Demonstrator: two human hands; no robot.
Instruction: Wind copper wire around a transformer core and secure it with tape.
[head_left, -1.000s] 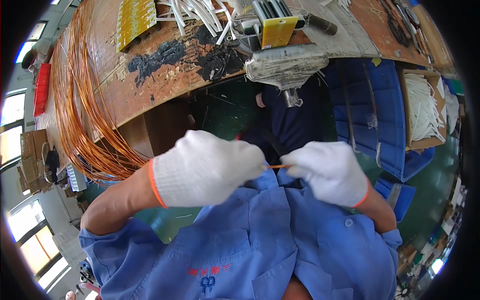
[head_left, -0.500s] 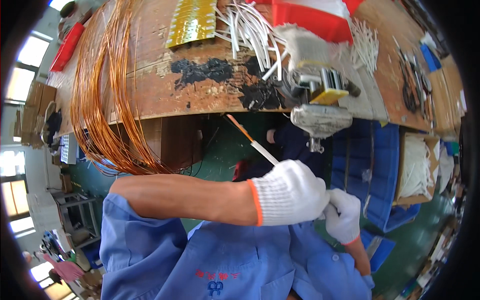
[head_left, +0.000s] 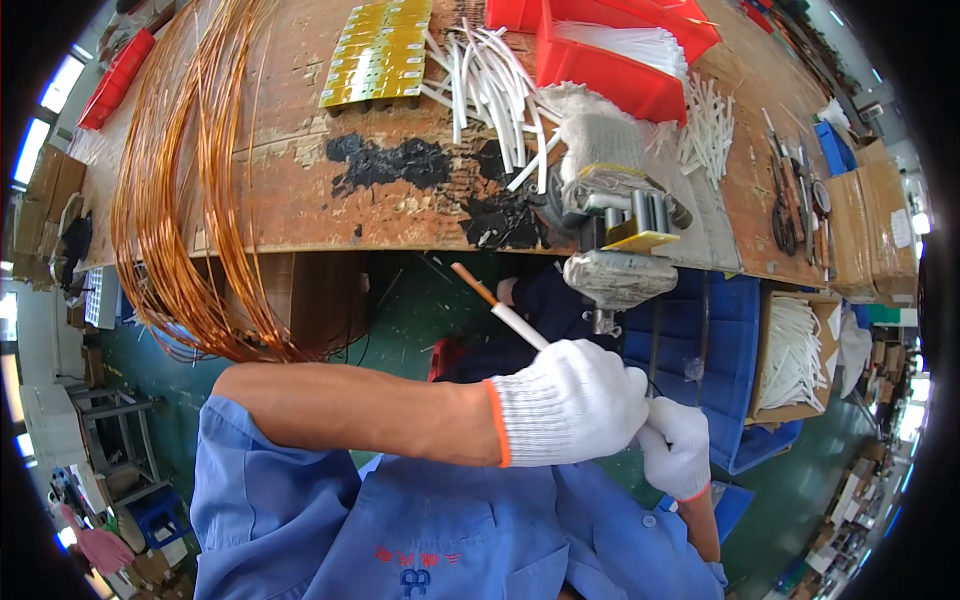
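My left hand (head_left: 578, 405), in a white knit glove with an orange cuff, is closed round a white sleeve tube (head_left: 519, 327). Bare copper wire (head_left: 474, 284) sticks out of the tube's far end and points up and left. Close against it on the right, my right hand (head_left: 676, 447), gloved the same way, has its fingers folded in and its thumb pressed down. What those fingers grip is hidden; a thin dark strand shows between the two hands. Just beyond my hands, a clamp-like metal fixture (head_left: 620, 275) juts from the bench edge.
On the wooden bench (head_left: 290, 200) are a copper wire coil (head_left: 185, 215) hanging over its edge, a yellow panel (head_left: 378, 55), loose white tubes (head_left: 490, 85), red bins (head_left: 615, 75) and hand tools (head_left: 785, 205). A carton of white tubes (head_left: 795, 355) and blue crates (head_left: 725, 420) stand right.
My view has shifted, so the bench and fixture sit lower and farther left. Both hands stay together in the same grips, and the tube still points up and left.
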